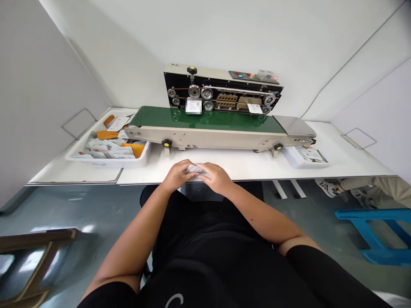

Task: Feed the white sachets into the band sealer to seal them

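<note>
Between my two hands, at the table's front edge, is a small whitish packet, mostly covered by fingers. My left hand grips its left side, and my right hand pinches it from the right with the thumb in front. Just behind them stands a band sealing machine with a green conveyor belt. One white packet hangs at its rollers on the left. Another white packet sticks out near the right-hand wheels.
At the left a white bin holds several white and orange packets. Under the conveyor's right end is a smaller white bin with packets. A blue stool and another person's leg and shoes are at the right; a brown stool is at the left.
</note>
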`<state>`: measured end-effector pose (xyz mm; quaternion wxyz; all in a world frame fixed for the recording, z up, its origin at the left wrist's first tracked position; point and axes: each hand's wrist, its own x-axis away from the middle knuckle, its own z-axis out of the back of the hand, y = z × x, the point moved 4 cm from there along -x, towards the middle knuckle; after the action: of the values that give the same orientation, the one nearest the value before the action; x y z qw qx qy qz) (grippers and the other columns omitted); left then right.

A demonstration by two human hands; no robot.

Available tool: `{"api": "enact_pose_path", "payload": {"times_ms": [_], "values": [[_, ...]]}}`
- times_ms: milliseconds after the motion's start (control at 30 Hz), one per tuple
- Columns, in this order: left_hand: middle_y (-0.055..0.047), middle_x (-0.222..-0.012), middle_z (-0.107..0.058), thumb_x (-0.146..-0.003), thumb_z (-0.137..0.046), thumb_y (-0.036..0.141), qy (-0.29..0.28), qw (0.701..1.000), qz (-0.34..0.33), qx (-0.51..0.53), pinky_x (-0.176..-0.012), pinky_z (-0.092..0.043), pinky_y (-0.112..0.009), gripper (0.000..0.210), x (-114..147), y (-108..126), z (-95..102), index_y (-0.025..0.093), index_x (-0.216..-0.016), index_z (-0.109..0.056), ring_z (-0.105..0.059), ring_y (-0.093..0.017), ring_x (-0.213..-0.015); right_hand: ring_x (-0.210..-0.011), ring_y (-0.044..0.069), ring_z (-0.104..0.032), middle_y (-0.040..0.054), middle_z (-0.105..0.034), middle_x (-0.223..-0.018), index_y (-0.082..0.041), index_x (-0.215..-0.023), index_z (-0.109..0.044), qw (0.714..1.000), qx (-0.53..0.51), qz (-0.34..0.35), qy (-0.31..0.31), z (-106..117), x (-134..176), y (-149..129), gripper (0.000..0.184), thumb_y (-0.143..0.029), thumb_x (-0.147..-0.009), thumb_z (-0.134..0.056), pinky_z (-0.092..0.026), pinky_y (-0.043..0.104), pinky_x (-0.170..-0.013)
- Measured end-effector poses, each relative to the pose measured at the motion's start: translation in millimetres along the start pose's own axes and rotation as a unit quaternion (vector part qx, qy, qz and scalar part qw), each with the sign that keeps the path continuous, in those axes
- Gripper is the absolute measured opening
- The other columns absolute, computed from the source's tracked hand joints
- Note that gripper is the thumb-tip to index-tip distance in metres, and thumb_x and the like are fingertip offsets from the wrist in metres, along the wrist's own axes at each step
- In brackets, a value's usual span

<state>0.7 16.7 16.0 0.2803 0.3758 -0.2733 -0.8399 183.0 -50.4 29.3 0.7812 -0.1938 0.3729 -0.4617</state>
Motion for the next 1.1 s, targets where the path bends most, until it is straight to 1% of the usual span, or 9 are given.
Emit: {"api": "enact_pose_path", "payload": {"times_ms": [100,267,367,533,633,767,967,1033,1100], "values": [[-0.006,-0.097,-0.073,-0.091,-0.075,0.056,0.002,0.996,0.071,0.056,-0.083,-0.06,-0.035,0.043,1.3,-5.2,0.6,0.018,-0.112,-0.073,-0.071,-0.022,-0.089,-0.099,0.024,-0.076,-0.0123,-0.078,-0.103,-0.041,-0.104,-0.072,0.988,-0.101,-0.1,0.066,10.7,-15.3,17.0,0.013,-0.043,-0.092,-0.067,-0.062,0.045,-0.095],[-0.008,-0.099,-0.072,-0.091,-0.074,0.054,0.023,0.988,0.086,0.129,-0.088,-0.061,-0.038,0.046,2.6,-12.5,2.2,0.019,-0.121,-0.069,-0.072,-0.022,-0.093,-0.094,0.026,-0.075,0.0058,-0.077,-0.109,-0.029,-0.135,-0.059,0.943,-0.226,-0.149,0.193,107.0,-31.9,61.0,0.068,-0.052,-0.076,-0.085,-0.065,0.04,-0.079],[-0.009,-0.101,-0.073,-0.093,-0.073,0.051,0.031,0.988,0.08,0.126,-0.087,-0.061,-0.036,0.042,2.4,-14.6,4.6,0.019,-0.121,-0.07,-0.072,-0.022,-0.094,-0.097,0.026,-0.074,0.007,-0.074,-0.114,-0.029,-0.143,-0.054,0.942,-0.142,-0.149,0.267,185.0,-31.6,79.7,0.073,-0.045,-0.078,-0.084,-0.064,0.037,-0.075],[-0.007,-0.099,-0.074,-0.096,-0.07,0.05,0.038,0.994,0.08,0.071,-0.086,-0.059,-0.033,0.037,0.4,-9.6,9.3,0.02,-0.117,-0.071,-0.071,-0.021,-0.09,-0.092,0.023,-0.073,0.006,-0.073,-0.101,-0.02,-0.106,-0.066,0.897,0.117,-0.178,0.387,306.5,-23.1,111.1,0.022,-0.033,-0.089,-0.068,-0.06,0.037,-0.083],[-0.006,-0.098,-0.074,-0.098,-0.068,0.047,0.021,0.997,0.064,0.035,-0.086,-0.059,-0.032,0.031,-1.7,-3.0,11.0,0.021,-0.115,-0.072,-0.071,-0.02,-0.088,-0.095,0.024,-0.072,0.0063,-0.074,-0.097,-0.02,-0.094,-0.066,0.85,0.284,-0.197,0.397,353.3,-21.0,130.4,0.009,-0.028,-0.091,-0.065,-0.056,0.04,-0.093],[-0.004,-0.097,-0.074,-0.099,-0.067,0.044,0.009,0.998,0.058,0.003,-0.084,-0.059,-0.031,0.026,-2.9,1.8,14.3,0.023,-0.112,-0.073,-0.071,-0.02,-0.088,-0.099,0.026,-0.072,0.0071,-0.078,-0.099,-0.021,-0.095,-0.07,0.839,0.385,-0.188,0.336,369.1,-34.0,152.3,0.008,-0.022,-0.091,-0.063,-0.054,0.041,-0.096],[-0.004,-0.096,-0.075,-0.099,-0.067,0.04,0.007,0.998,0.05,-0.027,-0.08,-0.061,-0.03,0.02,-3.0,3.6,19.5,0.025,-0.11,-0.074,-0.073,-0.02,-0.086,-0.116,0.028,-0.069,0.0087,-0.078,-0.117,-0.024,-0.098,-0.074,0.904,0.356,-0.103,0.214,332.0,-74.3,161.4,0.017,-0.017,-0.09,-0.06,-0.053,0.045,-0.107],[-0.004,-0.097,-0.076,-0.099,-0.066,0.041,0.006,0.998,0.051,-0.04,-0.079,-0.062,-0.03,0.019,-2.7,2.8,20.5,0.026,-0.108,-0.074,-0.074,-0.021,-0.086,-0.122,0.029,-0.067,0.0093,-0.075,-0.125,-0.024,-0.107,-0.075,0.918,0.322,-0.086,0.215,326.9,-78.1,158.6,0.02,-0.022,-0.088,-0.066,-0.056,0.046,-0.104],[-0.005,-0.099,-0.078,-0.099,-0.066,0.042,-0.001,0.997,0.053,-0.056,-0.079,-0.063,-0.031,0.019,-2.4,1.3,20.9,0.027,-0.107,-0.075,-0.076,-0.022,-0.088,-0.124,0.029,-0.064,0.0103,-0.068,-0.134,-0.025,-0.122,-0.071,0.904,0.3,-0.077,0.294,339.8,-67.3,154.7,0.034,-0.028,-0.088,-0.069,-0.059,0.045,-0.096]]}}
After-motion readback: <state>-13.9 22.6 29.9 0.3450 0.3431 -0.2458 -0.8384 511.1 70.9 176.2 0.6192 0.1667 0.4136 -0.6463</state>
